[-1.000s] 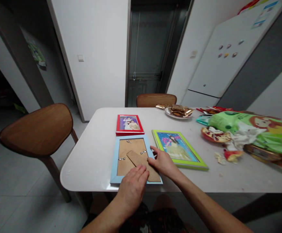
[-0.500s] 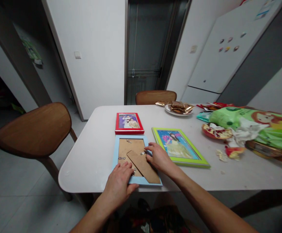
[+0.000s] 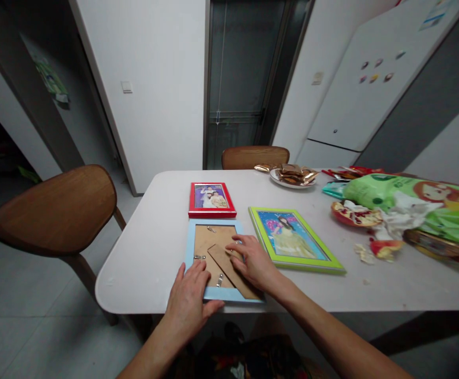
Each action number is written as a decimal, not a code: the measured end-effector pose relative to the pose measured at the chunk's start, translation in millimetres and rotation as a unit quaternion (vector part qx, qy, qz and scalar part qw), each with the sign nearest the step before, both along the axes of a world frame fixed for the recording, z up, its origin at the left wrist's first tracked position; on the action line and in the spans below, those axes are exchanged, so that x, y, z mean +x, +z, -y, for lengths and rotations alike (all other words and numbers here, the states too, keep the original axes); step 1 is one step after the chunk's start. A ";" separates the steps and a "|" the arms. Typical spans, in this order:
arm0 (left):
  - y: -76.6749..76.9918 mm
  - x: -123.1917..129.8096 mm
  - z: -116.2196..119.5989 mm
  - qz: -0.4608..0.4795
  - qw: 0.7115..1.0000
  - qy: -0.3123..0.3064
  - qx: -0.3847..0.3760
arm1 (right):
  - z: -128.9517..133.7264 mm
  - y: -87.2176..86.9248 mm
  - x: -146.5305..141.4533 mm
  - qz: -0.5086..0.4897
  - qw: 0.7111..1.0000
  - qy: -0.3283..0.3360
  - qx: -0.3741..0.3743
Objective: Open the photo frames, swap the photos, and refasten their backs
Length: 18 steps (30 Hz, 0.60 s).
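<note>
A light-blue photo frame (image 3: 191, 239) lies face down at the near edge of the table, its brown backing board (image 3: 203, 245) showing. Metal clips sit around the board, and a brown stand leg (image 3: 223, 263) slants across it. My left hand (image 3: 190, 289) rests on the frame's lower left edge, fingers spread and thumb along the bottom rim. My right hand (image 3: 254, 260) lies over the right side, bent fingertips on the backing and the stand leg, partly hiding the right clip. Nothing appears gripped in either hand.
Behind lies a red photo frame (image 3: 212, 214); to the right, a lime-green one (image 3: 292, 262). Farther right are a plate (image 3: 277, 181) of wrapped snacks, a cut pomegranate (image 3: 353, 217), crumpled tissue (image 3: 403, 216) and a green package (image 3: 387, 184). A wooden chair (image 3: 56, 210) stands left.
My right fingers have moved slightly left across the backing, onto the stand leg. My left hand has shifted a little left, uncovering the bottom clip. The frames lie where they were.
</note>
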<state>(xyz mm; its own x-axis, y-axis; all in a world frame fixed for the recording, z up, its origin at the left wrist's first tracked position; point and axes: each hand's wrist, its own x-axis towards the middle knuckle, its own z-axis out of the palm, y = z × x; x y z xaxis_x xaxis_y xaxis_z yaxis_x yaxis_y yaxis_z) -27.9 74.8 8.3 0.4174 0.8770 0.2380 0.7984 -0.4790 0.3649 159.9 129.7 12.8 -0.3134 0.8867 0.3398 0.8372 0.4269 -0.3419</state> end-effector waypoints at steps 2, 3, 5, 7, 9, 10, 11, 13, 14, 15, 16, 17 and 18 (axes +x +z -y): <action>-3.2 -2.5 -0.1 0.009 1.000 0.001 0.007 | 9.4 4.8 -6.2 -0.010 0.995 0.097 -0.034; -4.6 -3.4 -0.4 0.013 1.000 0.001 0.009 | 12.9 6.6 -9.1 -0.010 0.989 0.137 -0.051; -6.7 -4.2 -0.9 0.018 1.000 0.001 0.011 | 16.8 8.2 -13.7 -0.006 0.981 0.179 -0.071; -7.7 -4.1 -1.3 0.024 1.000 0.002 0.014 | 17.3 6.7 -16.5 -0.007 0.980 0.184 -0.069; -8.0 -3.7 -1.2 0.031 0.999 0.001 0.017 | 16.3 3.6 -18.1 -0.011 0.983 0.177 -0.056; -8.1 -3.5 -1.1 0.033 0.999 0.002 0.018 | 15.9 2.2 -18.6 -0.014 0.984 0.171 -0.048; -8.3 -3.4 -0.9 0.035 0.999 0.003 0.020 | 15.5 1.3 -19.1 -0.017 0.985 0.165 -0.043; -8.8 -3.3 -0.4 0.039 0.999 0.004 0.023 | 14.9 1.6 -20.3 -0.023 0.987 0.155 -0.043; -9.1 -3.3 -0.2 0.041 0.999 0.004 0.024 | 14.3 2.8 -21.3 -0.025 0.987 0.152 -0.047; -9.4 -3.4 0.0 0.043 0.999 0.004 0.025 | 13.4 4.4 -22.6 -0.029 0.987 0.148 -0.052; -9.7 -3.6 0.1 0.045 0.999 0.003 0.025 | 12.0 6.2 -24.5 -0.032 0.988 0.141 -0.056; -10.0 -3.8 0.1 0.048 0.999 0.003 0.024 | 9.9 8.0 -27.1 -0.035 0.989 0.131 -0.059; -10.2 -4.0 0.0 0.050 0.998 0.001 0.022 | 7.2 9.4 -30.5 -0.037 0.990 0.119 -0.061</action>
